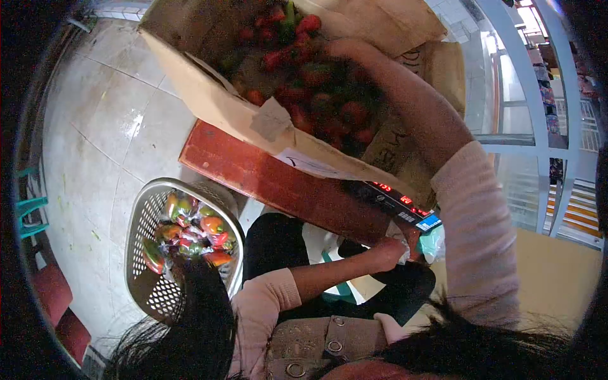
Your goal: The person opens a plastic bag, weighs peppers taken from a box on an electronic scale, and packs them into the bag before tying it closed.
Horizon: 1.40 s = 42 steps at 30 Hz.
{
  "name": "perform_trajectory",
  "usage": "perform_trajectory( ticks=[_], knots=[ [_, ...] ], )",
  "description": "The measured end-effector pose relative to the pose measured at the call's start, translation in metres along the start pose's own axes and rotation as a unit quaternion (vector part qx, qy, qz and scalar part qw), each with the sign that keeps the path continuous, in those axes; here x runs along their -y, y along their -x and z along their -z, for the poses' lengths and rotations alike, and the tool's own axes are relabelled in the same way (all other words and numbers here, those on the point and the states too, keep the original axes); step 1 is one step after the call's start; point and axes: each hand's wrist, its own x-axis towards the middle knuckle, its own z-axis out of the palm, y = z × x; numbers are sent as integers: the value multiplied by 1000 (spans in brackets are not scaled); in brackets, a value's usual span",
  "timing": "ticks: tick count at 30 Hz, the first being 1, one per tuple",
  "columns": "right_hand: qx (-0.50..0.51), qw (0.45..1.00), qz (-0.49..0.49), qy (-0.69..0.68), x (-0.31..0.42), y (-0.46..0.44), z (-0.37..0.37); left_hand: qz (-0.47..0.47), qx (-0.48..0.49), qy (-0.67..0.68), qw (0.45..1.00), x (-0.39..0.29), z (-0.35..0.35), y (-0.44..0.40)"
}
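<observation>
A large cardboard box holds red and green peppers, dim in its shadow. My right hand reaches deep into the box among the peppers; its fingers are hidden. Below the box, my left hand is closed on a clear plastic bag near the edge of a reddish-brown table. Beside that hand, under the box's front flap, sits a digital scale with lit red digits. A pale green plastic bundle lies to the right of my left hand.
On the tiled floor to the left stands a light plastic basket with several plastic-wrapped peppers in it. Red seats and a green plastic piece are at the far left. A white-framed glass partition rises at the right.
</observation>
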Motion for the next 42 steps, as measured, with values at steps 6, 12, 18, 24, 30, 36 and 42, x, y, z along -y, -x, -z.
perform_trajectory(
  ticks=[6,12,18,24,30,36,42],
  knots=[
    [-121,976,133,-122,-3,7,35,-12,-37,62,997,19,-29,-13],
    [-149,959,100,-218,-17,1,68,17,60,-29,998,-15,26,-3],
    [7,993,6,122,33,-12,40,11,2,35,999,18,-22,-11],
    [41,985,56,158,110,-14,7,-8,13,31,999,33,-42,-17],
    [14,984,49,172,133,-26,-19,-23,45,-39,998,7,-3,-2],
    [11,988,57,146,127,-27,-23,0,83,-72,994,-10,24,3],
    [24,991,66,117,119,-21,-27,-46,-45,-38,997,32,-44,-6]
  ],
)
